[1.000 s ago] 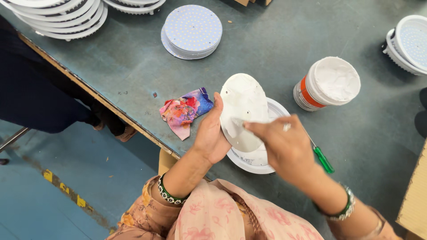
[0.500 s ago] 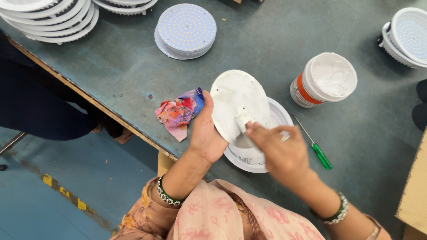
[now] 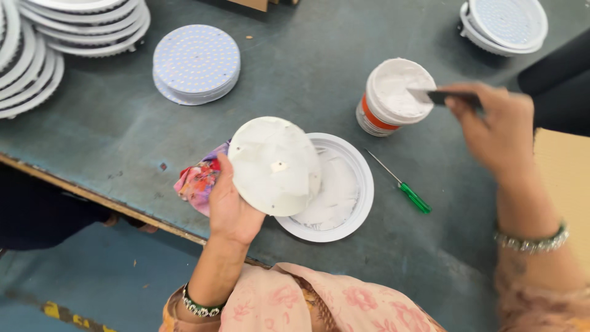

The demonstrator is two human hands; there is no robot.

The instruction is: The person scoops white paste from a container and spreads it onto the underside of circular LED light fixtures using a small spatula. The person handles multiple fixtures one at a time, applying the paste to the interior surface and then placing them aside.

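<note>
Grey-green and scuffed, the worktable (image 3: pixel 295 74) filled most of the view. Stacks of white round housings (image 3: pixel 67 31) stood at the far left, and another housing with an LED board (image 3: pixel 507 24) sat at the far right. A stack of round LED boards (image 3: pixel 196 64) lay far of centre. Near the table's near edge lay a white round lamp housing (image 3: pixel 344 197), smeared inside with white paste. The left hand (image 3: pixel 230 206) gripped a white disc (image 3: pixel 273 166) by its near-left rim, tilted over that housing. A white tub of paste (image 3: pixel 393 95) with an orange band stood to the right. The right hand (image 3: pixel 495 126) pinched a small dark spatula (image 3: pixel 436 96), its tip over the tub. A multicoloured rag (image 3: pixel 196 181) lay just left of the left hand. A green-handled screwdriver (image 3: pixel 402 187) lay right of the housing.
</note>
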